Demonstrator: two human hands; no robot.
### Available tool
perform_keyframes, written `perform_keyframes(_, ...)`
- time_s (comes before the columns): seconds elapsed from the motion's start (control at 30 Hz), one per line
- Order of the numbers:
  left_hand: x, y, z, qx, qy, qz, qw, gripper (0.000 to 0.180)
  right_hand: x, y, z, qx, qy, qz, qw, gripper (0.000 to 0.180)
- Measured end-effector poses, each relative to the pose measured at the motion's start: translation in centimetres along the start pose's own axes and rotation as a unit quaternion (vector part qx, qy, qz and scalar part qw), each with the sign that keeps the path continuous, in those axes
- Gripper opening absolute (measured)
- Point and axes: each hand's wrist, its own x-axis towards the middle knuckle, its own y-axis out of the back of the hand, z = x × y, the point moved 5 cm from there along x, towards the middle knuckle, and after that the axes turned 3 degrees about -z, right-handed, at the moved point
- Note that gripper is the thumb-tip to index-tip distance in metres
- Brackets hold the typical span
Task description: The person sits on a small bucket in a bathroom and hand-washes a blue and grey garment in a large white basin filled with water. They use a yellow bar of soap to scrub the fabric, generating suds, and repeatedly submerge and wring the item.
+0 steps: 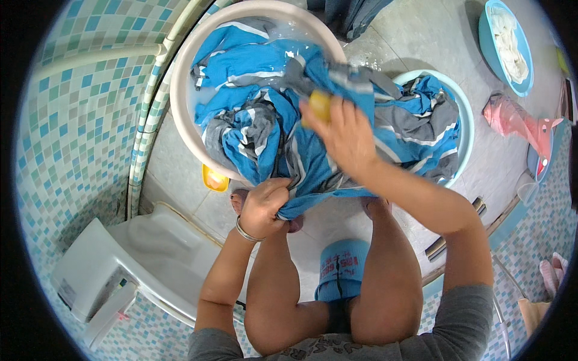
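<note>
A large blue, grey and white striped cloth (241, 66) lies wet and bunched in a pale pink tub (182, 123) of cloudy water. It stretches over the tub's edge into a light blue basin (466, 123) on the right. My left hand (265, 204) is closed on a fold of this cloth at the tub's near edge. Over the stretched part, my right hand (346, 129) grips a yellow bar of soap (317, 110) against the fabric. Motion blurs the soap and the cloth beside it slightly.
A yellow dish (215, 178) sits by the tub's near left side. At far right stand a blue basin (486, 36) with white cloth (509, 45) and a pink bag (512, 117). A squat toilet (165, 246) is at left. A blue bucket (343, 271) is between my legs.
</note>
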Motion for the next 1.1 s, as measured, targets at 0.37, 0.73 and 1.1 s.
perform_keyframes(0.37, 3.7, 0.1, 0.6, -0.062, 0.098, -0.062, 0.991, 0.086, -5.7, 4.9, 10.2, 0.193, -0.267, 0.035, 0.944, 0.073)
perform_keyframes(0.73, 4.1, 1.1, -3.4, 0.131, 0.220, -0.005, 0.967, 0.047, 2.3, 3.2, 7.7, 0.221, -0.206, 0.013, 0.953, 0.048)
perform_keyframes(1.1, 10.5, 1.5, -0.5, 0.003, 0.065, 0.322, 0.944, 0.037, 7.0, -2.8, 0.4, 0.890, -0.318, 0.103, 0.310, 0.038)
